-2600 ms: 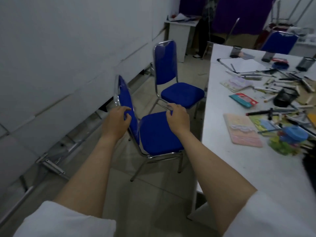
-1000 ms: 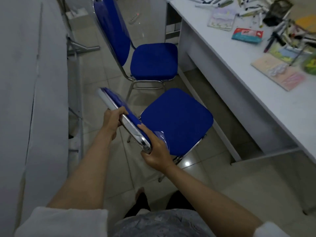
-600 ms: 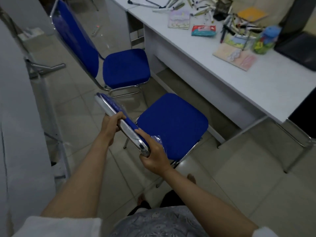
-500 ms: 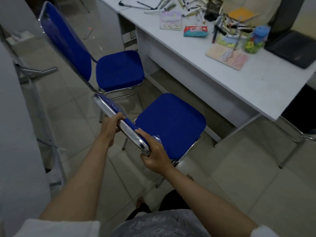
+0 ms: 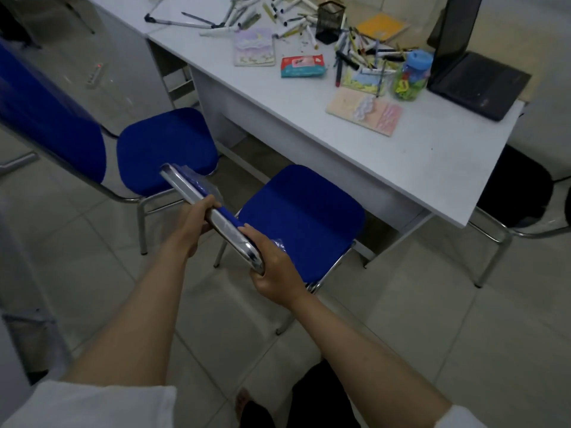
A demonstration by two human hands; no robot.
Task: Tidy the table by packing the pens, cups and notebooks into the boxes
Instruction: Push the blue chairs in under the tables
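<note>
Both hands clamped on the chrome top rail of the blue padded chair (image 5: 301,217): left hand (image 5: 193,225) curled round the rail near its middle, right hand (image 5: 273,273) wrapped over its near corner. Rail's long axis slanting from far-left to near-right, backrest seen almost edge-on, seat on the far-right side of the grip, half tucked toward the white table (image 5: 417,156).

Nothing of the task in hand yet. Scattered pens and markers (image 5: 355,54) heaped on the far part of the table top, up and to the right of the grip and well apart from it, beside a black mesh pen cup (image 5: 330,21). Pink patterned notebook (image 5: 364,111) flat near the table's near edge, nearest of the task's things, lying on the right hand's side. Lilac notebook (image 5: 255,47) further left and back. No box visible here.

Likely next: letting go of the rail and reaching up-right across the seat, right hand closer.
</note>
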